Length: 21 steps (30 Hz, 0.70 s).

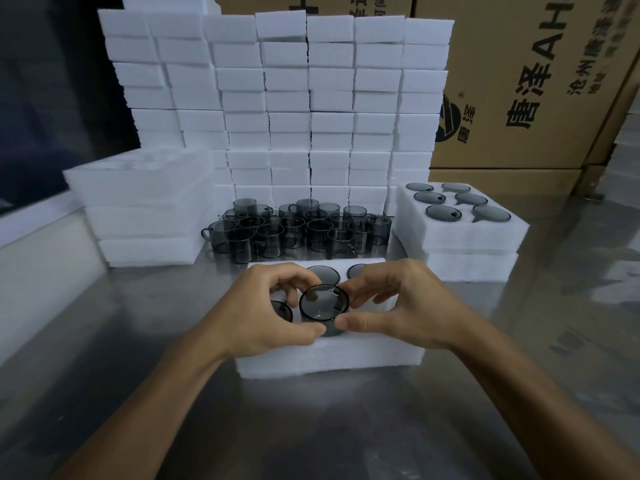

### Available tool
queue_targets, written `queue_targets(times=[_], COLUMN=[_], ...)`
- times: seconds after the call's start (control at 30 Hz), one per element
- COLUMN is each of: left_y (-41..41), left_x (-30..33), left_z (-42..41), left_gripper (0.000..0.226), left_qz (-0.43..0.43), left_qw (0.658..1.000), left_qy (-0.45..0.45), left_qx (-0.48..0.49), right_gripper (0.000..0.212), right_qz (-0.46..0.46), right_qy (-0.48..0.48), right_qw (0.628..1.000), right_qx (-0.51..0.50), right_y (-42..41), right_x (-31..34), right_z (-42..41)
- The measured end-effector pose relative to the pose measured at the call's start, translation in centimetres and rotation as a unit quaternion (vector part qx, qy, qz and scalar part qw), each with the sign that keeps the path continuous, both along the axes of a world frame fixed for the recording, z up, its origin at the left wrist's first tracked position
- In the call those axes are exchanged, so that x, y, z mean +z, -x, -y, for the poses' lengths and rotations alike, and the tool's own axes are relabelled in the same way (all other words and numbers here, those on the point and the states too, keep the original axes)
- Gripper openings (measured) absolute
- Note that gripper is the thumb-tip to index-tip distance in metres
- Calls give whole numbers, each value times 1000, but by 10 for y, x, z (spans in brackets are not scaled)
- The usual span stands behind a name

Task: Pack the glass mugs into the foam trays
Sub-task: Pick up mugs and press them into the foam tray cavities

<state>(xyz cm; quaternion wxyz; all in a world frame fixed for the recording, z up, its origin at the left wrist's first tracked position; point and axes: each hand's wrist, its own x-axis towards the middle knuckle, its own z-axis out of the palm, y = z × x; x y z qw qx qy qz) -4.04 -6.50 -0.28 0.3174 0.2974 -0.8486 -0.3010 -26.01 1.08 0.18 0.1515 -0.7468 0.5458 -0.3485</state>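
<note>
A smoked-glass mug (323, 304) sits partway down in a slot at the middle front of the white foam tray (329, 356) on the steel table. My left hand (266, 315) and my right hand (391, 306) both pinch the mug, thumbs at its near side and fingers curled over the rim's sides. Other mugs sit sunk in the tray: one behind (323, 274), one at the left (281, 310), and one at the back right (356, 270) partly hidden by my right hand. Several loose mugs (294, 228) stand clustered behind the tray.
A filled foam tray (460, 233) sits on a stack at the right. Empty trays (145, 202) are stacked at the left. A wall of white foam blocks (287, 109) rises behind, with cardboard boxes (540, 81) at the back right.
</note>
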Motion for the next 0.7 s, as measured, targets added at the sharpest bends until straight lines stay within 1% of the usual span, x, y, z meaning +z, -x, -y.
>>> queue_targets(times=[0.1, 0.2, 0.3, 0.4, 0.53, 0.63, 0.7], left_y=[2, 4, 5, 4, 5, 7, 7], left_x=[-1, -2, -3, -2, -2, -2, -2], left_z=[0, 1, 2, 0, -1, 0, 0], left_gripper=[51, 50, 50, 53, 54, 60, 59], left_qz=[1, 22, 54, 71, 100, 136, 137], left_qw=[1000, 1000, 998, 997, 994, 989, 988], left_qy=[4, 5, 17, 28, 38, 51, 63], left_qx=[8, 12, 12, -1, 8, 27, 31], right_gripper=[37, 38, 31, 29, 25, 30, 31], right_qz=[-5, -27, -41, -44, -24, -13, -15], right_qy=[-29, -48, -47, -60, -81, -87, -77], right_qw=[1000, 998, 998, 996, 995, 993, 993], right_qx=[-3, -3, -29, -48, -58, -84, -88], right_y=[3, 4, 2, 0, -4, -7, -9], right_x=[0, 0, -2, -2, -3, -8, -10], right_z=[1, 1, 1, 2, 3, 5, 6])
